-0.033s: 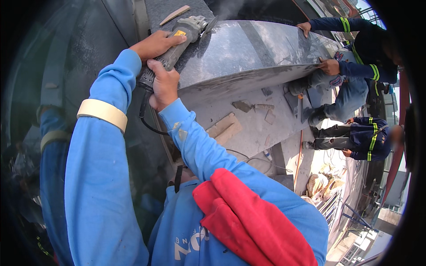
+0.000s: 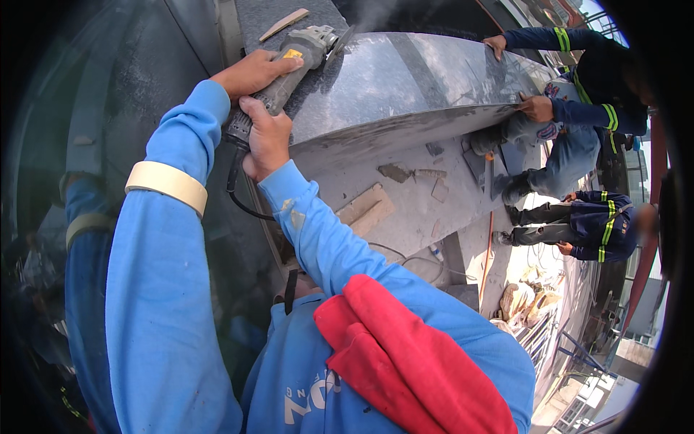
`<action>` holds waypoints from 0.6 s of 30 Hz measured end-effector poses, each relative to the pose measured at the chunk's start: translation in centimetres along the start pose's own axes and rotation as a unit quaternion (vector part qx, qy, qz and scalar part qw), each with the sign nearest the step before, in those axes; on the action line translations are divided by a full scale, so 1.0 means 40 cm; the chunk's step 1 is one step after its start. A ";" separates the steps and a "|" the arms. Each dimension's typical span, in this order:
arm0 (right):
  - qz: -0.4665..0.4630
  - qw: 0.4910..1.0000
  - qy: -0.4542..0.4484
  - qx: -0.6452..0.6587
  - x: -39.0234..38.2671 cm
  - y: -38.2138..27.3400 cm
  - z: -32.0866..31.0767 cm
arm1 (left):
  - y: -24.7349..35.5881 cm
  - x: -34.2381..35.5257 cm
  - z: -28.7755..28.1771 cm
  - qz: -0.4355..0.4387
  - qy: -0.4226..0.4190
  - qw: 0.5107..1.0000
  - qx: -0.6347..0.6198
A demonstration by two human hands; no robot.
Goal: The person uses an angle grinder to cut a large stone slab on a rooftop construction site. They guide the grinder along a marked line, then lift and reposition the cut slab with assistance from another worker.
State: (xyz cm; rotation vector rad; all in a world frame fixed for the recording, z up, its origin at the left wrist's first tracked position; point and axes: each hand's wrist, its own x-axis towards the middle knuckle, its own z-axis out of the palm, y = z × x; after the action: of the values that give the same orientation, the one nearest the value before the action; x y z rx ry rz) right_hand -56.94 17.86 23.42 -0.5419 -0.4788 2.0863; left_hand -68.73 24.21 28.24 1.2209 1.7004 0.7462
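Note:
An angle grinder (image 2: 289, 81) with a grey, dusty body is held in both my hands. My left hand (image 2: 249, 74) is closed over its body, toward the head. My right hand (image 2: 268, 137) wraps the rear of the handle, near where the black cord leaves it. The grinder's thin disc (image 2: 340, 48) stands on edge at the far edge of a grey stone slab (image 2: 361, 90), and pale dust rises beside it. Whether the disc touches the slab I cannot tell. A cream tape roll (image 2: 166, 184) sits round my left forearm.
At right, a co-worker's hands (image 2: 536, 108) hold the slab's other end. Another person (image 2: 596, 226) stands farther back. A wooden strip (image 2: 284, 24) lies beyond the grinder. Broken pieces (image 2: 395, 172) and loose cable (image 2: 426, 260) lie below. A dark reflective panel (image 2: 79, 145) rises at left.

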 end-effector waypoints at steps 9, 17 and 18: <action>0.001 1.000 0.009 0.004 0.012 -0.002 0.000 | -0.003 0.015 0.002 0.011 0.006 1.000 0.004; 0.008 1.000 0.009 -0.002 0.022 -0.005 -0.006 | -0.004 0.025 0.002 0.001 0.002 1.000 0.021; 0.009 1.000 0.008 -0.001 0.023 -0.006 -0.005 | -0.003 0.027 0.002 -0.001 0.003 1.000 0.021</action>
State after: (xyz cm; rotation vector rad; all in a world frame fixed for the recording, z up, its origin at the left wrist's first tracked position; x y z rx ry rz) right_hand -57.11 18.79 23.20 -0.5654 -0.4671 2.0965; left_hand -68.84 25.16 27.75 1.2465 1.7308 0.7171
